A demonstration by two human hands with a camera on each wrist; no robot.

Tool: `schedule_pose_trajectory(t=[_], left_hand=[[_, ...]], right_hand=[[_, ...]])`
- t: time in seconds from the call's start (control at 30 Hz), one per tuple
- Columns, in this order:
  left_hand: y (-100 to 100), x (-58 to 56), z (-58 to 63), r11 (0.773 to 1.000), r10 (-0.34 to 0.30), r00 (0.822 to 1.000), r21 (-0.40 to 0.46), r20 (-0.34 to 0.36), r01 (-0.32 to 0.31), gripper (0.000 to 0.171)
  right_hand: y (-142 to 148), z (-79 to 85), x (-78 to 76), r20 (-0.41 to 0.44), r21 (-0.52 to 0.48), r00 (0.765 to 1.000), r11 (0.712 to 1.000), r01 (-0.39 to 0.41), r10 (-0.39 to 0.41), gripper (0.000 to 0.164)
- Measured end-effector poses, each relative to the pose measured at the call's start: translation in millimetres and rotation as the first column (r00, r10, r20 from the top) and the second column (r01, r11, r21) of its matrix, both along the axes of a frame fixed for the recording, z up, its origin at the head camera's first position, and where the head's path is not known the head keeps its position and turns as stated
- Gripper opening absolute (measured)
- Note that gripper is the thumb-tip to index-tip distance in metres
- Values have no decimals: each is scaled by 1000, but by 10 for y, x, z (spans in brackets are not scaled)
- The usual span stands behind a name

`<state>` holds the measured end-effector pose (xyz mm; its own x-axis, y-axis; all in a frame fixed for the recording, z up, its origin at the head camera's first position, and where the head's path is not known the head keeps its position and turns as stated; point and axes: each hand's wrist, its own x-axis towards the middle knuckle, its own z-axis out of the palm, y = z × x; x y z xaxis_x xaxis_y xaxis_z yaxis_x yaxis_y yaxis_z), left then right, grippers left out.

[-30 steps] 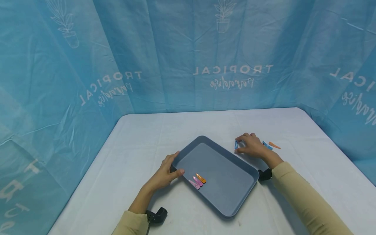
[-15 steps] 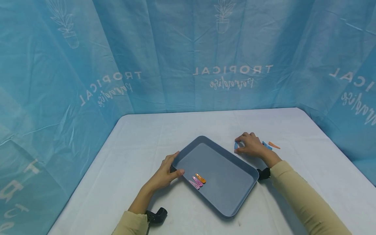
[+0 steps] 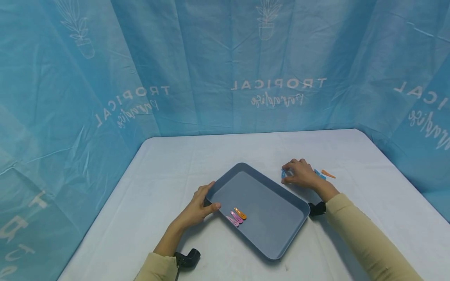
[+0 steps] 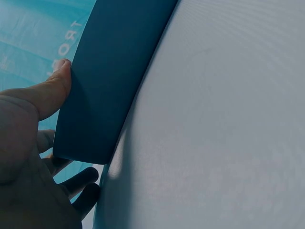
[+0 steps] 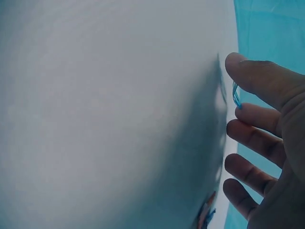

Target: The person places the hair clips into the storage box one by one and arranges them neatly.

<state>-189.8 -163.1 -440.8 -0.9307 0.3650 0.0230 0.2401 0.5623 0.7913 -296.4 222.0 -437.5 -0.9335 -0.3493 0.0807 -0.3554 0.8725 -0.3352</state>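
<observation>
Head-camera view: a blue hair clip (image 3: 283, 174) sits pinched between the thumb and forefinger of the right hand (image 3: 299, 174), over the white table (image 3: 183, 156) just outside the far edge of a grey tray (image 3: 267, 199). To handle so slim a piece well, we would press lightly and only at its two ends, lest it twist or spring free, with the tray held steady meanwhile. We see its long axis bridging the gap from fingertip to thumb, running roughly away from the person and askew to the tray's long sides; which end is the narrow one, we cannot tell. Right-wrist view shows us the clip as a thin loop, nearly edge-on, the other three fingers bent and holding nothing; whether the clip touches the table is unclear.

Across from it, the left hand (image 3: 198, 207) grips the tray's left corner, thumb at the rim. Inside, near that thumb, we count three clips side by side, amber (image 3: 240, 213), pink (image 3: 236, 217) and pale pink (image 3: 232, 221), slanting much like the tray's long sides. Right of the working hand, a second blue clip (image 3: 320, 175) and an orange clip (image 3: 328, 174) lie close together. Behind everything hangs a blue curtain (image 3: 211, 47) with mirrored lettering.
</observation>
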Motion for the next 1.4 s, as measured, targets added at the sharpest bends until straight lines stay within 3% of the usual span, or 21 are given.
schedule_pose_trajectory(t=[0.7, 1.0, 1.4], left_hand=[[-4, -6, -11, 1000, 5, 1000, 1, -5, -5, 80], [-5, -9, -13, 1000, 4, 1000, -11, -7, -4, 81], [-7, -3, -1, 1000, -1, 1000, -13, -8, 1, 80]], right_hand=[[32, 410, 247, -80, -39, 994, 996, -77, 74, 53], [-185, 624, 418, -146, -73, 979, 985, -154, 142, 53], [-448, 691, 529, -223, -78, 939, 955, -285, 262, 52]])
